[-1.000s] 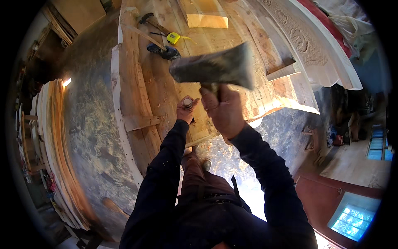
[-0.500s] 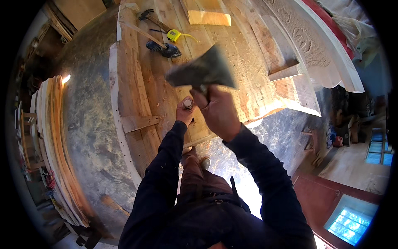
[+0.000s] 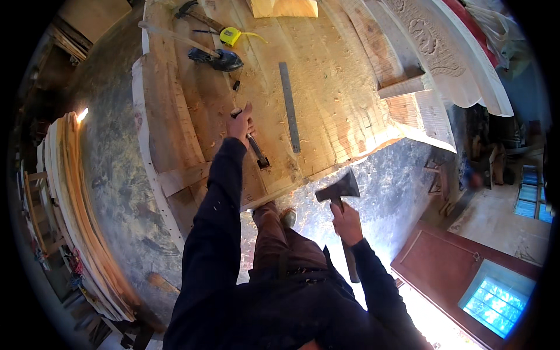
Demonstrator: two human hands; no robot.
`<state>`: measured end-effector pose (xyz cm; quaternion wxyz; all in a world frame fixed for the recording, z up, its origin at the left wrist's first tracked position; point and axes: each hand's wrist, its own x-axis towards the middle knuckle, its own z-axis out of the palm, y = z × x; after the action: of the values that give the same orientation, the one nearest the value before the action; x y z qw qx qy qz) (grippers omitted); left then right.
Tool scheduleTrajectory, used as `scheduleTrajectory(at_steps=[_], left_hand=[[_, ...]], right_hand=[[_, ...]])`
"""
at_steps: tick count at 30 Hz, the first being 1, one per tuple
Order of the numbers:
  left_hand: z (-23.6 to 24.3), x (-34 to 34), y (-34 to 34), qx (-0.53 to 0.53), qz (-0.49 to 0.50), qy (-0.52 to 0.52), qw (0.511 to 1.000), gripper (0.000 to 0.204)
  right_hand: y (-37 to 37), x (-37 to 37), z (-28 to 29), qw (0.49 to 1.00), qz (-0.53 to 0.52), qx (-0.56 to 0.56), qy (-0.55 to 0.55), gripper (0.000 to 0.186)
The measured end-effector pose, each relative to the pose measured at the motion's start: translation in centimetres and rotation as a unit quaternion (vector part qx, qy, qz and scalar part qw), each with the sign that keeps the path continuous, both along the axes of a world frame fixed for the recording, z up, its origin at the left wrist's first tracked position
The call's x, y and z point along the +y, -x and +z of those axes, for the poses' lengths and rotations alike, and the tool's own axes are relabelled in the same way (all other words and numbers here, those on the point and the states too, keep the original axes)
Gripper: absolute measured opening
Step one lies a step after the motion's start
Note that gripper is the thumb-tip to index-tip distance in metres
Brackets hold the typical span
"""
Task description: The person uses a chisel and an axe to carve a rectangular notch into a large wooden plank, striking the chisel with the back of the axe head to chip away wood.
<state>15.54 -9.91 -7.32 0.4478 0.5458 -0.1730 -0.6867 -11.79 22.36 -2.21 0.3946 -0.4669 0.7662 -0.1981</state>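
Note:
My left hand point(image 3: 240, 125) is closed around a chisel point(image 3: 254, 147) on the wooden boards point(image 3: 326, 81). The chisel leans, its handle end pointing away from me and its blade reaching down to a small dark mortise point(image 3: 263, 163) near the boards' front edge. In my right hand point(image 3: 348, 224) is a hatchet point(image 3: 340, 188), gripped by its wooden handle just under the head. It hangs off the front edge, over the floor to my right. A flat metal ruler point(image 3: 289, 108) lies on the boards to the right of the chisel.
At the far left of the boards lie a claw hammer point(image 3: 202, 17), a yellow tape measure point(image 3: 231, 37) and a black-headed tool point(image 3: 219, 60) with a wooden handle. Carved pale panels point(image 3: 431, 44) stand at the right. Stacked planks point(image 3: 70, 204) line the left side.
The hatchet has come down from above the chisel, toward me and to the right. The chisel has gone from nearly upright to tilted. The ruler now shows.

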Motion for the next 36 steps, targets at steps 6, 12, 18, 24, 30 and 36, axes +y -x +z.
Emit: scheduleTrajectory(at_steps=[6, 12, 18, 24, 30, 36], left_hand=[[2.4, 5.0, 0.5, 0.002, 0.111, 0.129, 0.985, 0.029], [0.1, 9.5, 1.7, -0.041, 0.104, 0.277, 0.954, 0.028], [-2.2, 9.8, 2.2, -0.117, 0.062, 0.287, 0.949, 0.032], [-3.1, 9.4, 2.0, -0.163, 0.073, 0.304, 0.936, 0.035], [-5.3, 9.3, 2.2, -0.154, 0.035, 0.293, 0.943, 0.019], [-6.5, 8.7, 2.0, 0.128, 0.126, 0.226, 0.957, 0.013]], right_hand=[[-1.1, 5.1, 2.7, 0.965, -0.158, -0.085, -0.193, 0.039], [-1.9, 5.0, 1.3, 0.997, -0.036, -0.011, -0.071, 0.029], [-3.0, 0.6, 4.2, 0.999, 0.016, -0.017, -0.033, 0.029], [-4.7, -3.5, 7.3, 0.996, 0.073, -0.020, 0.054, 0.032], [-6.5, -9.9, 13.0, 0.979, 0.128, -0.020, 0.156, 0.036], [-11.7, -17.1, 22.9, 0.909, 0.153, -0.143, 0.362, 0.031]])
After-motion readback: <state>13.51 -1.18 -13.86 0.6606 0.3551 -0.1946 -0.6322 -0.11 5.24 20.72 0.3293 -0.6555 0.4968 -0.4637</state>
